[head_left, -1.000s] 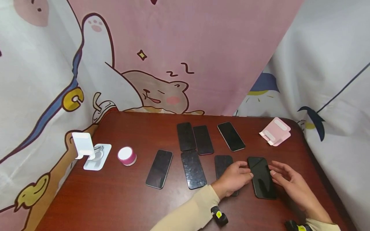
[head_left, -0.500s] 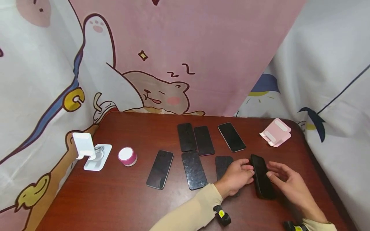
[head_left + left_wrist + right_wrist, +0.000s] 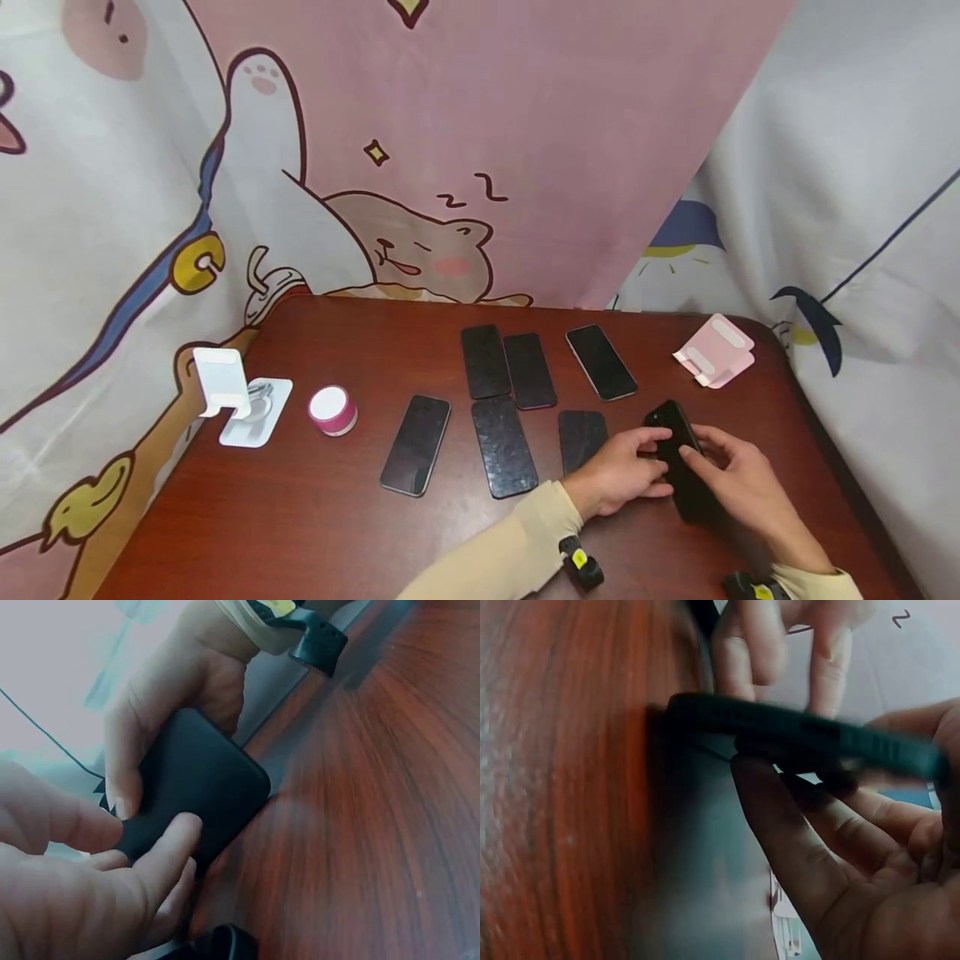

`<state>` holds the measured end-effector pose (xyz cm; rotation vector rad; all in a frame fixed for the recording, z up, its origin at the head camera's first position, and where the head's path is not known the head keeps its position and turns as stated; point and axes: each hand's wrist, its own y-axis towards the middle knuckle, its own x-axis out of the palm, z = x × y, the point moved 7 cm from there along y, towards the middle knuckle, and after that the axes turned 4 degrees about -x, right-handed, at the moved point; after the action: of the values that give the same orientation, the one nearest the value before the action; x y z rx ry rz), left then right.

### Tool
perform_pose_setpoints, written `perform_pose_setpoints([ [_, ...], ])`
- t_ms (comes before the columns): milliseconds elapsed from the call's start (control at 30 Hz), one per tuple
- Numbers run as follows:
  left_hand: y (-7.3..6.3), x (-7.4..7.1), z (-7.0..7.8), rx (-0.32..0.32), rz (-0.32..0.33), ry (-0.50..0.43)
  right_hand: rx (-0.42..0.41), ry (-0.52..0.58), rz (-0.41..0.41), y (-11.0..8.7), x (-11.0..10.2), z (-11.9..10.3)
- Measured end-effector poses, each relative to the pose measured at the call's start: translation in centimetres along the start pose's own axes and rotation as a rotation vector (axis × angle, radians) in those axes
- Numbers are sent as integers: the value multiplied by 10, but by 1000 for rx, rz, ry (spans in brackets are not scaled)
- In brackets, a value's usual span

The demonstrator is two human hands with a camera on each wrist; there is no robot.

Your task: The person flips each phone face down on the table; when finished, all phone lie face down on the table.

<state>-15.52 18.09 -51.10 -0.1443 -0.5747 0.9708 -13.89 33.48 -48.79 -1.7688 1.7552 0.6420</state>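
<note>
A black smartphone (image 3: 690, 496) is tilted up off the table between both hands, its dark back with the camera corner facing up in the head view. My right hand (image 3: 742, 483) grips it, thumb over the back and fingers beneath it in the right wrist view. From the other side, my left hand (image 3: 615, 473) holds the phone's left edge, with fingertips on the back. In the left wrist view the smooth phone back (image 3: 202, 772) shows between both hands. Another dark phone (image 3: 582, 437) lies partly hidden under the left hand.
Several more phones lie flat nearby, including a cracked-looking one (image 3: 505, 446) and a silver-edged one (image 3: 602, 362). A pink stand (image 3: 716, 350) is at the back right. A pink-and-white jar (image 3: 332, 410) and white stand (image 3: 222, 383) sit left.
The phone lay screen up between the hands, then tipped onto its edge; now its back shows. The right thumb has moved onto it, and the left fingers reach farther over its edge.
</note>
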Motion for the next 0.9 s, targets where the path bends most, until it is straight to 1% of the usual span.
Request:
perform_pose_setpoints([
  [67,0,-2,-2,-2,23,0,2,7,18,-2,-3,1],
  [200,2,-5,-2,14,86,-45,4,20,63,-7,-11,-3],
  [300,3,-7,-2,25,116,-69,4,64,94,-10,-15,-8],
  [367,3,-7,-2,25,108,-80,6,103,108,-10,-17,-11],
  [500,4,-7,-2,30,76,-111,33,126,137,-8,-18,-8],
  [600,5,-8,-2,32,61,-104,85,98,168,-5,-18,2],
  [667,5,-8,-2,26,57,-81,134,69,180,-3,-16,11],
  [767,5,-8,-2,23,60,-33,181,-10,188,0,-12,21],
  [833,5,-8,0,28,72,-1,185,-61,188,2,-11,24],
  [900,3,-8,2,34,87,29,178,-86,171,3,-10,25],
])
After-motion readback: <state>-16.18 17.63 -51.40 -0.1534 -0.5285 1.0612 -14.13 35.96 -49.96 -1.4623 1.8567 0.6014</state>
